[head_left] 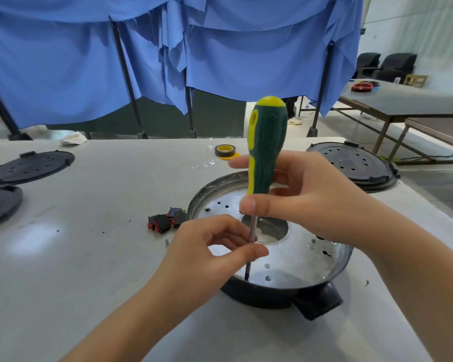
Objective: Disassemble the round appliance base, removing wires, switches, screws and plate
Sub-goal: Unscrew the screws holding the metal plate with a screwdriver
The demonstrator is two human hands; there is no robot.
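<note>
Green-and-yellow screwdriver (266, 145): stands nearly upright over the round appliance base (272, 246), its tip set down on the near part of the metal plate (296, 259).

Right hand (306, 202): grip closed round the lower part of the screwdriver handle, thumb in front just above the shaft, index finger reaching behind the handle.

Left hand (215, 246): grip a light pinch, thumb and curled fingers meeting on the screwdriver shaft about halfway down.

Round appliance base: black outer shell with a black block sticking out at its near right edge; sits on the surface (89, 257) near the middle of the view. Metal plate lies inside the shell, shiny, with a raised rim, a large round opening at its centre and several small holes. Small screws or studs show on its right side; which they are cannot be told.

Switches (165, 220): black and red, a small cluster on the surface just beside the base's left rim.

Small metal piece (166, 242): loose on the surface near the switches.

Roll of yellow tape (226, 151): on the surface beyond the base.

Black round covers: two at the left edge (29, 167), one stack at the right (356, 163), all perforated, well apart from the base.

Blue cloth (168, 48): hung on dark poles behind the surface.
</note>
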